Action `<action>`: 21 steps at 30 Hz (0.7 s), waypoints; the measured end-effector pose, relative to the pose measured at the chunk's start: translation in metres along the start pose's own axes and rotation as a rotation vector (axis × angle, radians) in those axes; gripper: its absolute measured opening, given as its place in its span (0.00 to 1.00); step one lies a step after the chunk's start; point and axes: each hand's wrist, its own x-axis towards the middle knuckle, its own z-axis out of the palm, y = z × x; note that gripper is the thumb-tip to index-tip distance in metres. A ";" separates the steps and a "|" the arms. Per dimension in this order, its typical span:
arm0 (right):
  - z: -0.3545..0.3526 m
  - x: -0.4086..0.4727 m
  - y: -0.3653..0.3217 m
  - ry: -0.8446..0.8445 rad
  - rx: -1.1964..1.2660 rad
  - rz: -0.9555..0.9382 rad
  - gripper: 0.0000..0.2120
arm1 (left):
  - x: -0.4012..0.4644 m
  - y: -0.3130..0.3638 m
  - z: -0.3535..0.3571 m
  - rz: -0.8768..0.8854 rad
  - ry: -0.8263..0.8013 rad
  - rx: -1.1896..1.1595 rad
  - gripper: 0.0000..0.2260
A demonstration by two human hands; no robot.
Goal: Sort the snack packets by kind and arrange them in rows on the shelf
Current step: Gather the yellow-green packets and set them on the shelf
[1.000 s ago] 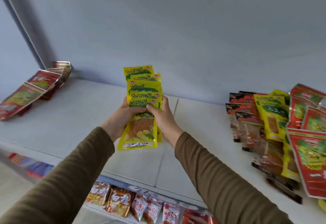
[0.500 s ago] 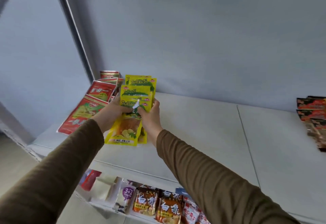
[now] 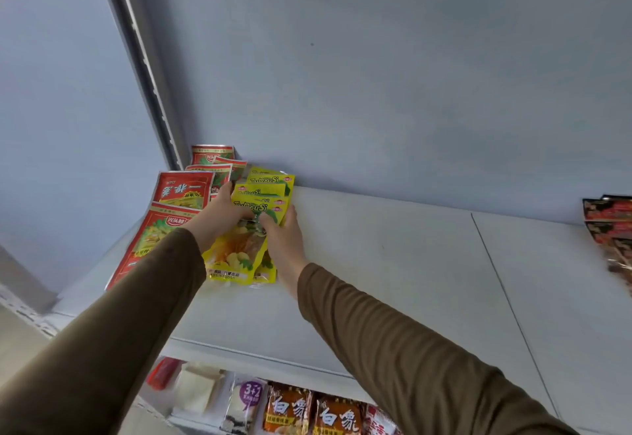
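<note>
A fanned stack of yellow snack packets (image 3: 239, 256) lies low on the white shelf (image 3: 393, 263), just right of a row of red packets (image 3: 181, 191) that runs toward the back wall. My left hand (image 3: 219, 219) grips the stack's left side and my right hand (image 3: 284, 239) grips its right side, thumbs on top. The stack's lower edge touches the shelf. At the far right edge sit dark red packets (image 3: 608, 219), partly cut off by the frame.
A metal upright (image 3: 143, 68) rises at the shelf's left end, behind the red row. The grey back wall (image 3: 376, 92) closes the shelf. Below the front edge, a lower shelf holds orange noodle packets (image 3: 307, 410) and other goods.
Both hands carried the yellow stack left across the shelf and lowered it beside the red row. The mixed pile on the right has slid almost out of view.
</note>
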 end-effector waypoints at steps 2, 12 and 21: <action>0.005 -0.009 -0.004 -0.007 0.016 -0.001 0.41 | 0.001 -0.001 0.000 -0.013 -0.011 0.008 0.39; -0.006 -0.021 -0.007 -0.012 0.049 -0.061 0.40 | -0.007 -0.003 -0.003 0.142 0.079 0.176 0.44; -0.048 -0.042 0.001 -0.048 -0.006 -0.087 0.40 | -0.027 0.011 0.011 0.337 0.182 0.333 0.42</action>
